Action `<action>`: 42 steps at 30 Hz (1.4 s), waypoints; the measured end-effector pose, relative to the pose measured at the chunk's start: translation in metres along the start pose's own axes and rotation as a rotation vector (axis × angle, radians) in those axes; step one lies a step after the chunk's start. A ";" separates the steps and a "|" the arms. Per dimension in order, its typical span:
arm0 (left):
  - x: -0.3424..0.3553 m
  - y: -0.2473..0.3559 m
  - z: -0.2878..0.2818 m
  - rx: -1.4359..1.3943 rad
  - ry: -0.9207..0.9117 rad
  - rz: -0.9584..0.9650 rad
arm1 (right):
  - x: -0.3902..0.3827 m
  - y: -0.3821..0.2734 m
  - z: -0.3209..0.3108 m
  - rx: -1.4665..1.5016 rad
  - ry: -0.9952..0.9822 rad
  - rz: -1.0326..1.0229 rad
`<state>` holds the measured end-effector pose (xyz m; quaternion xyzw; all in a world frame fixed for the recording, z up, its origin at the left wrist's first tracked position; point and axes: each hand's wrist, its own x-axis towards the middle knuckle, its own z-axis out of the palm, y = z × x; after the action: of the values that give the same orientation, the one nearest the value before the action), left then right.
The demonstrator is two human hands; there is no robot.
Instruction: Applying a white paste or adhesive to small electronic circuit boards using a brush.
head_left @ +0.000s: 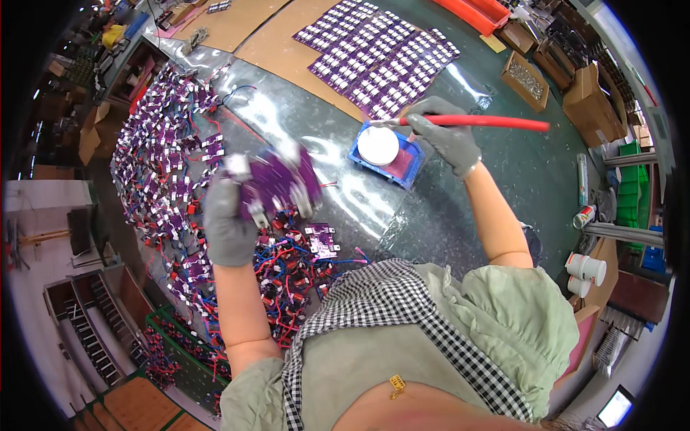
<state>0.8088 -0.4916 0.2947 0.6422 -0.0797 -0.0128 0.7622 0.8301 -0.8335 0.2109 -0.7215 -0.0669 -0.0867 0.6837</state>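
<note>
Left hand (231, 224) grips purple board (272, 183), motion-blurred, details unreadable, near the wired-parts pile (284, 273); right hand (449, 140) clasps red-handled tool (496, 122), tip hard to make out beside white round container (378, 146).

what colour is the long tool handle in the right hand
The tool handle is red; it shows clearly in the head view.

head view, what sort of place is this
Probably an electronics assembly workshop: rows of purple circuit boards are laid out, a large heap of wired boards lies at left, and cardboard boxes stand at right.
</note>
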 end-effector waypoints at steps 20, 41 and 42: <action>0.000 -0.062 0.019 -0.392 0.126 -0.004 | -0.026 -0.042 0.078 -0.017 0.057 -0.258; 0.003 -0.057 0.016 -0.462 0.172 0.093 | -0.035 -0.041 0.084 -0.092 -0.105 -0.223; 0.005 -0.056 0.017 -0.399 0.153 0.068 | -0.033 -0.041 0.088 0.000 -0.065 -0.271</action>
<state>0.8157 -0.5185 0.2427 0.4745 -0.0392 0.0464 0.8781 0.7917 -0.7430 0.2391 -0.7085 -0.1859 -0.1547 0.6630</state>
